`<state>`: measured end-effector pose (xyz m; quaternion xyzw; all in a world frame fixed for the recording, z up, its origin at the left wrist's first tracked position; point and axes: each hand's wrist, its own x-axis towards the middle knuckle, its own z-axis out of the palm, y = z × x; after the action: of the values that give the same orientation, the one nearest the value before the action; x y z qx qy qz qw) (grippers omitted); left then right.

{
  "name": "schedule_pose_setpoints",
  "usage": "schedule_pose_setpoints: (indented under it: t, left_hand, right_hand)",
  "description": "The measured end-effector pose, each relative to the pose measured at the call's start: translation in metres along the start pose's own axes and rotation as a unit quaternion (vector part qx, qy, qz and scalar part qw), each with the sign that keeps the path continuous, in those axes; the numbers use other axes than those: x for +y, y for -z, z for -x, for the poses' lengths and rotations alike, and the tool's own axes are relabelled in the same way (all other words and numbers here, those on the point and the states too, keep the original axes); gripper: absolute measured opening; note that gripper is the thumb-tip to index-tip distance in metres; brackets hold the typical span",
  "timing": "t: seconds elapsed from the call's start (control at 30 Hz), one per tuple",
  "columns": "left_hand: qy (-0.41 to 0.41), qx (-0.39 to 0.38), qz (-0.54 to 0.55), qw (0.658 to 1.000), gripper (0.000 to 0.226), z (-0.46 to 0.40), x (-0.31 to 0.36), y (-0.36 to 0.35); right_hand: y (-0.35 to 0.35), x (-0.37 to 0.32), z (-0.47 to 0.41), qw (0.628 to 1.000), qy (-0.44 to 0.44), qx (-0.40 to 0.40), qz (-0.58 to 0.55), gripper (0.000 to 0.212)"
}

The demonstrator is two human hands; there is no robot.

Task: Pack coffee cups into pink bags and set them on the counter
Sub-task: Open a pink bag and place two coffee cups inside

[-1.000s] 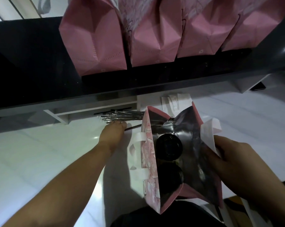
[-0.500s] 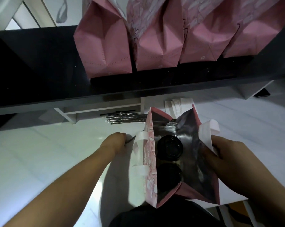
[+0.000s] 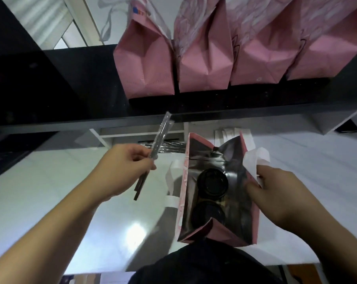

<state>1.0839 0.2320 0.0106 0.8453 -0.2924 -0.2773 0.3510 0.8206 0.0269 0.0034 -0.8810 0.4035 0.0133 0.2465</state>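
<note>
An open pink bag (image 3: 252, 228) with a silver lining stands on the white worktop in front of me. Two coffee cups with black lids sit inside it, one (image 3: 213, 184) behind the other (image 3: 208, 215). My right hand (image 3: 275, 193) grips the bag's right rim and its white handle. My left hand (image 3: 125, 168) is raised left of the bag and pinches wrapped straws (image 3: 156, 148), which stand upright and tilted. Several packed pink bags (image 3: 206, 58) stand in a row on the black counter (image 3: 81, 89).
A pile of wrapped straws (image 3: 171, 147) lies on the white worktop (image 3: 50, 191) just behind the open bag's left side, under the counter's edge. Flat white bag handles (image 3: 227, 134) lie behind the bag. My dark shirt fills the bottom edge.
My left hand, which rested on the worktop by the straw pile, has lifted with straws pinched in it. The right hand keeps its hold on the bag.
</note>
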Motion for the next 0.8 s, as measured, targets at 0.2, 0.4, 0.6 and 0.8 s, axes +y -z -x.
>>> schedule_pose_setpoints:
  t: [0.2,0.4,0.6,0.8]
  left_hand:
    - [-0.044,-0.193,-0.141,0.97,0.013,0.035,0.09,-0.024]
    - [-0.052,-0.198,-0.293,0.934,0.011,-0.002,0.109,-0.106]
    - [-0.005,-0.234,-0.274,0.933,0.017,-0.013,0.108,-0.159]
    - [-0.008,-0.234,-0.242,0.942,0.021,-0.011,0.1,-0.153]
  right_hand:
    - [0.004,0.002,0.002,0.999,0.034,0.011,-0.027,0.034]
    - [0.001,0.003,0.006,0.999,0.033,0.017,-0.037,0.035]
    - [0.0,0.007,0.006,0.999,0.035,0.025,-0.034,0.038]
    - [-0.001,0.012,0.007,0.998,0.032,0.027,-0.047,0.039]
